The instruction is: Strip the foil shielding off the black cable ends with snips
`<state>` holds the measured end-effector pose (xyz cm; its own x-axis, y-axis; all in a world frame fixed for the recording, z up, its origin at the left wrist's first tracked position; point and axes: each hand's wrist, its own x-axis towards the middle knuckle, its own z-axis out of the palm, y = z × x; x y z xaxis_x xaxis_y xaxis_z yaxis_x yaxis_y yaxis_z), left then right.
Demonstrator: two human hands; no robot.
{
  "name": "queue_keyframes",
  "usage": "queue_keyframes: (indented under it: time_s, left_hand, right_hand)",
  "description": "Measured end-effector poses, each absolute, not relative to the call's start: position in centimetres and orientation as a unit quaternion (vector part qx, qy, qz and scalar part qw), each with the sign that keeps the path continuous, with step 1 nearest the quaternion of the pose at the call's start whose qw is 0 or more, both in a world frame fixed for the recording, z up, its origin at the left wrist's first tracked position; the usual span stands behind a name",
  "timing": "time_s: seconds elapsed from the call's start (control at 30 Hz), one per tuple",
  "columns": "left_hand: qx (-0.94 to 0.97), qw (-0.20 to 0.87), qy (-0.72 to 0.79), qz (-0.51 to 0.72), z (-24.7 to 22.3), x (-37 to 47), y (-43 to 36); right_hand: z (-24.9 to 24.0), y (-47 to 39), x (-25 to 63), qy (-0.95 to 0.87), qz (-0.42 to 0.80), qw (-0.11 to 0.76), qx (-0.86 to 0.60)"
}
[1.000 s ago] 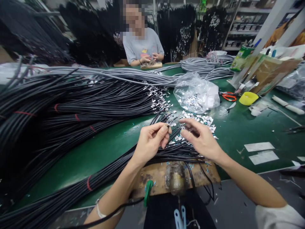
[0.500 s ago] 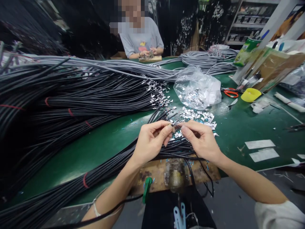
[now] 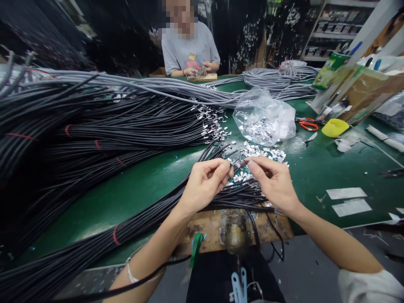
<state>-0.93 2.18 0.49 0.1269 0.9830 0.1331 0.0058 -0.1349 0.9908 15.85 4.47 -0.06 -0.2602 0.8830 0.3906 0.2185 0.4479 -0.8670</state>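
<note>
My left hand is closed in a pinch on a cable, whose silvery stripped end shows between my two hands. The fingertips of my right hand pinch the thin strands or foil at that end; which of these cannot be made out. Below my hands lies a bundle of black cables, tied with a red band. Scraps of silver foil lie on the green table just beyond my fingers.
Larger black cable bundles and grey cables cover the left and back. A clear plastic bag with scraps, orange-handled pliers and a yellow roll stand right. A stained wooden board lies in front. A co-worker sits opposite.
My hands have drawn slightly apart, with my right hand moving right. More of the silvery cable end shows between the fingertips. The whole view has shifted a little.
</note>
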Motion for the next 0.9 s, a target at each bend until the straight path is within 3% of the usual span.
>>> queue_keyframes:
  time_s: [0.1,0.3,0.47,0.57,0.67,0.77,0.9]
  left_hand:
    - [0.602,0.445,0.455,0.482,0.3,-0.6,2.1]
    - [0.678,0.425,0.437,0.411,0.7,-0.7,1.7]
    - [0.665,0.545,0.414,0.299,0.6,-0.8,2.2]
    - [0.574,0.581,0.458,0.352,-0.2,-0.4,2.8]
    - [0.538,0.558,0.466,0.426,-0.7,-0.2,3.1]
    - [0.562,0.507,0.47,0.453,-0.7,-0.4,3.0]
    - [0.575,0.468,0.486,0.463,-0.5,-0.4,2.6]
  right_hand:
    - [0.3,4.5,15.9,-0.717,0.342,0.481,-0.371]
    - [0.2,4.1,16.1,-0.795,0.195,0.453,-0.353]
    - [-0.2,5.2,17.7,-0.887,-0.044,0.429,-0.166]
    - [0.1,5.9,18.6,-0.868,-0.154,0.45,-0.141]
    - [0.4,6.3,18.8,-0.792,-0.127,0.522,-0.29]
    - [0.3,6.5,18.2,-0.786,0.01,0.488,-0.378]
    - [-0.1,6.1,17.2,-0.796,0.194,0.452,-0.351]
